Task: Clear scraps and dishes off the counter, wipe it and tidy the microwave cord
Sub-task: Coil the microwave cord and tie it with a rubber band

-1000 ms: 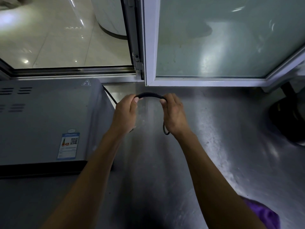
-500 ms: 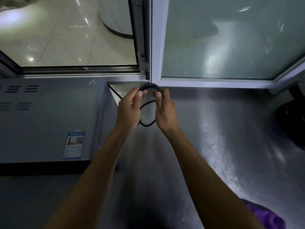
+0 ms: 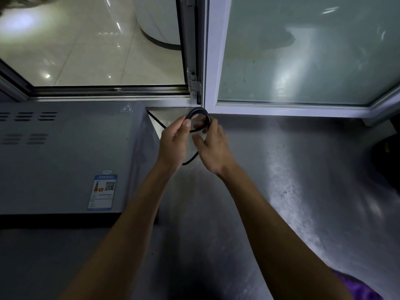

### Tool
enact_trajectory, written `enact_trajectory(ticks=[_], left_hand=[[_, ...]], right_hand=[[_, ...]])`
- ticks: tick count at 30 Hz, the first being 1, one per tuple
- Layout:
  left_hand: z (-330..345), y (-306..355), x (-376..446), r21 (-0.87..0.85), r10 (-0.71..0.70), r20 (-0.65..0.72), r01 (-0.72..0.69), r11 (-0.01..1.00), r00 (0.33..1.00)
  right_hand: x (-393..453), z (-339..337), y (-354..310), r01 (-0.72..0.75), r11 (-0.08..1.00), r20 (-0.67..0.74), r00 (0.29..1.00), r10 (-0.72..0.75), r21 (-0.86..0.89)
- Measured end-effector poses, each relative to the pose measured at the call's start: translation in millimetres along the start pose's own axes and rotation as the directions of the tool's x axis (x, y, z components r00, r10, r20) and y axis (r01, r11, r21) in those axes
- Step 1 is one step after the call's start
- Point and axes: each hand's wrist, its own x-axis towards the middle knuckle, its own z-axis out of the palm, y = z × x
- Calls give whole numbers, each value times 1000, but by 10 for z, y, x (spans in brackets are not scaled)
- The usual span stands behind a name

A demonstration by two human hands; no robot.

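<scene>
Cord [image 3: 198,114] coiled, pinched between left hand [image 3: 174,140], right hand [image 3: 213,146].

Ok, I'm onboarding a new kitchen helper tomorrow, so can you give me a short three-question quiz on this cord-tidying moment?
1. True or false: the black cord lies flat on the steel counter, untouched.
2. Which hands hold the cord's coil? A) only the left hand B) only the right hand C) both
3. Fill in: the microwave stands to the ___ of the hands, under the window sill.

Key
1. False: it is looped into a small coil and held above the counter.
2. C: each hand pinches one side of the coil.
3. Left.
</scene>
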Motion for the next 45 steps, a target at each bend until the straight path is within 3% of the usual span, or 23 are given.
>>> enact_trajectory(ticks=[4,7,15,19,30,32,35,38,42,45], left_hand=[[-3,5,14,-50,-37,29,39,998,999],[22,-17,4,-67,-37,66,41,997,997],[-48,-7,52,66,-66,185,55,996,980],[-58,-28,65,112,-18,249,-11,994,968],[-51,-7,48,285,-50,316,-45,957,947],[-113,-54,38,428,-76,286,-56,902,955],[-170,-168,38,680,-172,336,-112,724,926],[-141,-236,51,778,-226,375,-173,604,899],[-120,-267,63,841,-54,341,-279,463,939],[-120,-277,59,832,38,354,-333,443,935]], right_hand=[[27,29,12,-5,999,20,1000,6,-50],[89,58,-7,-40,998,-14,999,41,48],[153,67,18,-54,988,-1,998,55,143],[163,75,16,-49,978,-33,998,57,204],[177,27,80,-5,914,-83,996,43,405],[193,9,65,3,898,-87,995,39,440],[215,-32,63,-9,861,-79,995,57,509],[214,-51,78,-24,836,-69,995,74,548],[181,-27,42,-33,832,-77,993,91,554],[184,-31,18,-37,832,-96,989,108,553]])
